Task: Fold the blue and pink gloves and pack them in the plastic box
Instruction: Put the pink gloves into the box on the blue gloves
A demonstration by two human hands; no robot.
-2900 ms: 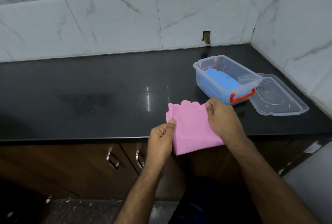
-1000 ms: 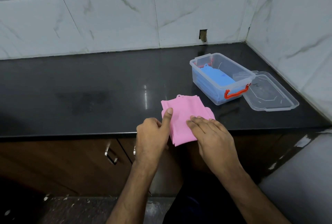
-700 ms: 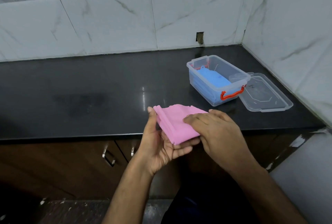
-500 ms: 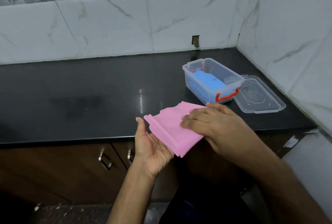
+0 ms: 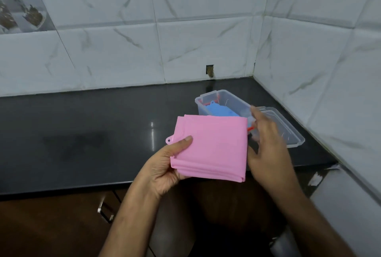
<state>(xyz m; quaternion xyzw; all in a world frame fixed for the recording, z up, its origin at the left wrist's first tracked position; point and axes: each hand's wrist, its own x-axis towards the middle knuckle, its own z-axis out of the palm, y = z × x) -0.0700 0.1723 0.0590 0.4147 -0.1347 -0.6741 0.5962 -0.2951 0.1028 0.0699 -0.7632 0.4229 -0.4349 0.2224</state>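
The left hand grips the folded pink glove before the plastic box.

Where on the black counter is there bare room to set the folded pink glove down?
Bare: the black counter left of the clear plastic box, back to the tiled wall. Crowded: the right corner, with the box, blue glove and clear lid.

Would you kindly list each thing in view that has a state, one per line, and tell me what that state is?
pink glove: folded flat, held up off the counter.
blue glove: folded, lying inside the box.
plastic box: open, lid off.
lid: lying flat on the counter, right of the box.
left hand: grips the pink glove's left edge, thumb on top.
right hand: fingers straight, at the pink glove's right edge.
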